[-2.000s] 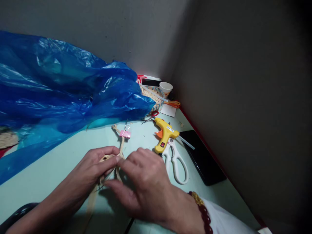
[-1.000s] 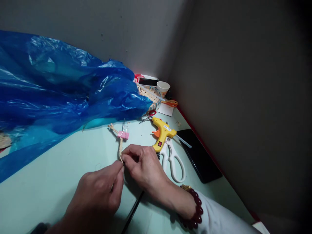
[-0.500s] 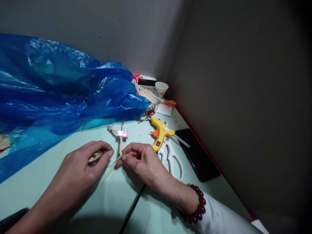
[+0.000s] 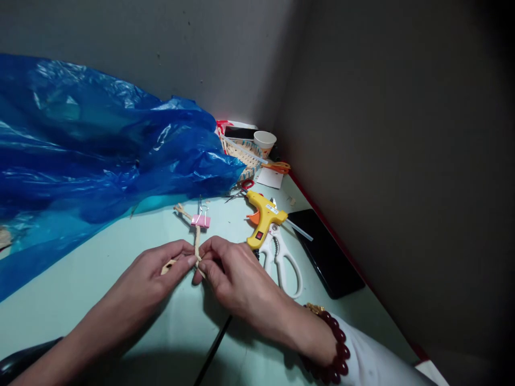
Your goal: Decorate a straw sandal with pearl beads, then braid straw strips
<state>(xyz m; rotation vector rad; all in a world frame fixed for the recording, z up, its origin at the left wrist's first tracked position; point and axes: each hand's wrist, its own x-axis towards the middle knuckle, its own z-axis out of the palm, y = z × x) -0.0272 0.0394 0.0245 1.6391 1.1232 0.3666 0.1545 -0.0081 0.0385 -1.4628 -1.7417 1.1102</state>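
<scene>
A narrow pale braid [image 4: 197,241] of straw-like strands runs down from a pink binder clip [image 4: 200,221], its frayed end sticking out to the clip's upper left. At the braid's lower end both hands meet. My left hand [image 4: 164,271] pinches it from the left between thumb and forefinger; a small pale piece with a dark spot [image 4: 168,266] shows in the curl of that hand, its kind unclear. From the right, my right hand [image 4: 229,268] pinches the strands with thumb and fingers. The strand ends are mostly hidden by the fingers.
A yellow glue gun [image 4: 264,217] lies right of the hands, over white-handled scissors [image 4: 287,268] and beside a black tablet-like slab [image 4: 330,257]. Blue plastic sheeting [image 4: 120,145] covers the back left. A woven basket [image 4: 251,161] and paper cup [image 4: 265,141] stand behind. A black cord [image 4: 215,348] runs toward me.
My left hand has moved right and up to the braid, closing the gap to my right hand. The loose strand that hung down between the hands is now mostly hidden.
</scene>
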